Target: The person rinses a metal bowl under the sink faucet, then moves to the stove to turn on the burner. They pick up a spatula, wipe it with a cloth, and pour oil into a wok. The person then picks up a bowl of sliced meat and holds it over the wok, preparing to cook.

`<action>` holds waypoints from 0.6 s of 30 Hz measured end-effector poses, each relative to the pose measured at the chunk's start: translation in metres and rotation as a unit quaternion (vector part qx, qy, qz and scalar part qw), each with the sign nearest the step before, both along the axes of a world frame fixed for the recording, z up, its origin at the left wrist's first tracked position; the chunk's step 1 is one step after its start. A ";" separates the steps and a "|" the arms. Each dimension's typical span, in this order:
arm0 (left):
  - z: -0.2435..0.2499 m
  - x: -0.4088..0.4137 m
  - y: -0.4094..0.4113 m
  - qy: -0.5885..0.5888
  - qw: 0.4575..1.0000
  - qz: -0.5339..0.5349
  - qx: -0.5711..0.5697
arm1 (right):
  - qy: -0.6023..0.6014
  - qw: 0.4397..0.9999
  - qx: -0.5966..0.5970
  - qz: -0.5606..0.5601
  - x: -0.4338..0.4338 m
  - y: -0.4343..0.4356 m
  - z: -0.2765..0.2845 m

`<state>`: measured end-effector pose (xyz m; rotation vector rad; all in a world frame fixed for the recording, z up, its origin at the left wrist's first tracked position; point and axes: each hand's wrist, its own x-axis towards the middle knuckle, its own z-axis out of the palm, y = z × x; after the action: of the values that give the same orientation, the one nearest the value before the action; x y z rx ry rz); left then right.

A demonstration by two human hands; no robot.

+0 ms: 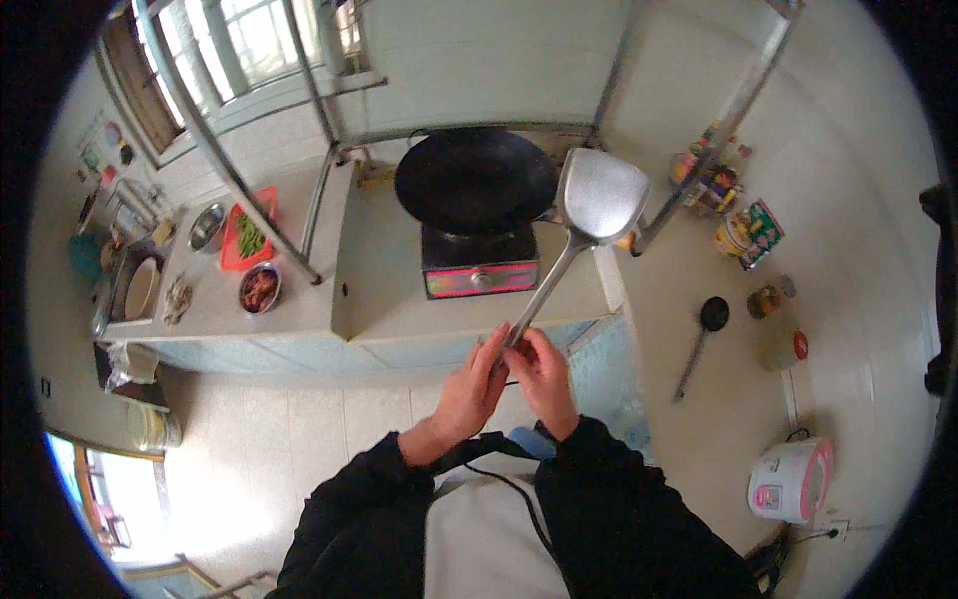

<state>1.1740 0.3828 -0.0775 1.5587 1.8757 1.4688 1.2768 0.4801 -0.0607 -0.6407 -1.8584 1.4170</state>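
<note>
A metal wok spatula (605, 196) is held up in front of me, its broad blade at the upper right and its handle slanting down to my hands. My left hand (470, 389) is closed around the handle. Beside it, my right hand (545, 378) touches the handle's lower end with its fingers; how firmly it grips is hard to tell. Beyond them a black wok (475, 180) sits on an electric cooktop (480, 269) with a front knob and lit red trim. The blade hangs to the right of the wok's rim in view.
On the left counter are a red basket of green vegetables (251, 236), a bowl of meat (260, 290), a metal bowl (208, 228) and a sink (120, 292). A black ladle (713, 314), jars (782, 348) and a rice cooker (789, 479) stand right. Metal frame legs (247, 202) flank the wok.
</note>
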 end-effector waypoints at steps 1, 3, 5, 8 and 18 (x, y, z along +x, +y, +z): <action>0.009 -0.013 0.001 0.024 0.999 0.017 -0.022 | 0.019 0.999 0.026 0.022 -0.004 0.006 0.001; 0.024 -0.046 0.006 0.070 0.995 0.044 -0.061 | 0.010 0.995 0.095 0.034 -0.003 0.023 -0.001; 0.039 -0.082 0.003 0.178 0.970 0.133 -0.096 | 0.022 0.999 0.033 0.008 -0.003 0.050 -0.017; 0.058 -0.134 0.014 0.249 0.936 0.172 -0.178 | 0.051 0.991 -0.109 -0.060 0.013 0.100 -0.031; 0.118 -0.228 0.084 0.243 0.843 0.156 -0.454 | 0.099 0.975 -0.180 -0.083 0.025 0.225 -0.023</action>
<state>0.9456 0.4667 0.0403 1.1954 2.6159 0.0733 1.3019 0.7056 -0.0840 -0.7793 -1.3731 1.6549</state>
